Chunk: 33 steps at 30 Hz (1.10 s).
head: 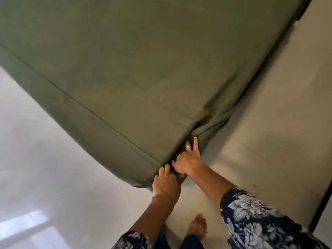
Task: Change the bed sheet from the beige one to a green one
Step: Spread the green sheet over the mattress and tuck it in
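On the left lies the pale, glossy tiled floor (45,159), catching window light. Above and beside it, the olive-green cotton bed sheet (134,60) covers the whole visible top of the mattress and hangs down the near side, its stitched hem running diagonally toward the corner. No beige sheet shows anywhere, so the old one looks to be off already and the green one spread and mostly fitted.

At the near corner the left hand (166,184) presses against the lower edge of the sheet, its fingers curled under the cloth as if tucking it beneath the mattress. Just beside it and touching it, the right hand (187,159) works the bunched fold of fabric at the corner itself, forefinger straight against the cloth and the other fingers dug into the gathered pleat.

To the right a beige wall or panel (269,123) runs close along the bed. This corner seems to be among the last tucks; the far corners are out of view, so whether they are finished cannot be told.
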Each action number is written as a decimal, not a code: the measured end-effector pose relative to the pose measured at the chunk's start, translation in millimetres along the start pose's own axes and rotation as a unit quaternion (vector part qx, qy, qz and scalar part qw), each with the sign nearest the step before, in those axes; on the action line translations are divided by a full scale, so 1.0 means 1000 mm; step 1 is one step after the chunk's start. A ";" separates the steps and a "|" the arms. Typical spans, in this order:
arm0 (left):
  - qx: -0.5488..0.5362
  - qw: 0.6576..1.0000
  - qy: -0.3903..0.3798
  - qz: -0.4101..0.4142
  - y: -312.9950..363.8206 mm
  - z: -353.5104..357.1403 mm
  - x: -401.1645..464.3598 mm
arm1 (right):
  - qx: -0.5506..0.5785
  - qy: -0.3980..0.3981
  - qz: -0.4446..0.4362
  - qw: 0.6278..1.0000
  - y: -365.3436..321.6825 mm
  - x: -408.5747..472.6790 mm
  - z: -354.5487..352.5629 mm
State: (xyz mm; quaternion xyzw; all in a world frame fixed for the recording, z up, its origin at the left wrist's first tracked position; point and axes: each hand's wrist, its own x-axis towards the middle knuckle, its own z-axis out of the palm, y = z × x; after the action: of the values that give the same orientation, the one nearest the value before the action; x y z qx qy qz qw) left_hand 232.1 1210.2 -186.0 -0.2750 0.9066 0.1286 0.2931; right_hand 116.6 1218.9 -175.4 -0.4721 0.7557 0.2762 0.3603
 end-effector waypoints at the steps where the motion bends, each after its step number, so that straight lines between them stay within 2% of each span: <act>1: 0.000 1.000 -0.003 0.007 -0.001 0.000 0.000 | 0.013 0.005 -0.012 1.000 0.004 -0.002 -0.002; 4: -0.003 0.998 0.008 0.060 -0.014 0.006 -0.022 | 0.024 0.088 -0.071 0.993 0.020 -0.013 -0.003; 7: -0.102 0.991 0.071 0.052 -0.032 0.014 -0.060 | -0.007 0.213 -0.168 0.963 0.029 -0.025 0.018; 9: -0.190 0.981 0.024 0.019 -0.044 0.020 -0.073 | -0.016 0.252 -0.214 0.944 0.027 -0.030 0.035; 12: -0.171 0.984 -0.018 0.051 -0.050 0.032 -0.068 | 0.002 0.165 -0.217 0.962 0.015 -0.027 0.036; 14: -0.150 0.987 -0.030 0.048 -0.048 0.038 -0.062 | 0.013 0.116 -0.159 0.980 0.000 -0.019 0.028; 17: -0.089 0.995 0.020 0.025 -0.046 0.047 -0.057 | -0.009 0.042 -0.109 0.993 -0.016 -0.015 0.012; 19: -0.092 0.993 0.034 0.064 -0.042 0.040 -0.062 | 0.033 0.059 -0.126 0.990 -0.009 -0.019 0.012; 20: -0.087 0.992 0.036 0.085 -0.040 0.035 -0.065 | 0.081 0.097 -0.139 0.982 -0.002 -0.025 0.012; 21: -0.089 0.990 0.055 0.099 -0.038 0.029 -0.066 | 0.128 0.181 -0.146 0.964 0.005 -0.030 0.015; 23: -0.102 0.981 0.106 0.129 -0.029 0.006 -0.061 | 0.218 0.374 -0.090 0.897 0.027 -0.041 0.022; 24: -0.096 0.977 0.121 0.150 -0.025 -0.006 -0.054 | 0.283 0.434 -0.026 0.855 0.040 -0.044 0.024; 25: -0.087 0.972 0.138 0.169 -0.019 -0.017 -0.044 | 0.364 0.442 0.044 0.819 0.054 -0.043 0.029; 26: -0.081 0.969 0.149 0.180 -0.013 -0.023 -0.033 | 0.449 0.407 0.127 0.785 0.068 -0.039 0.031; 27: -0.081 0.966 0.155 0.192 -0.006 -0.027 -0.019 | 0.539 0.335 0.203 0.746 0.080 -0.034 0.031; 28: -0.081 0.966 0.145 0.200 0.002 -0.031 -0.009 | 0.635 0.253 0.252 0.685 0.089 -0.028 0.032; 29: -0.076 0.965 0.138 0.212 0.009 -0.035 0.005 | 0.729 0.184 0.268 0.603 0.100 -0.019 0.027; 31: -0.078 0.966 0.115 0.218 0.024 -0.041 0.022 | 0.882 0.087 0.236 0.399 0.110 -0.004 0.016; 32: -0.082 0.967 0.104 0.218 0.032 -0.041 0.030 | 0.915 0.075 0.217 0.332 0.114 0.004 0.012; 33: -0.087 0.968 0.091 0.217 0.037 -0.041 0.037 | 0.926 0.090 0.209 0.302 0.116 0.013 0.009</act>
State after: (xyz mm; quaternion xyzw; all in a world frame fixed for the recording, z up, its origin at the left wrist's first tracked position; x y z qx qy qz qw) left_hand 167.3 1208.8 -173.2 -0.1072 0.9528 0.2420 0.1490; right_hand 9.0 1265.4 -182.4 0.3242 0.6153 -0.5829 0.4202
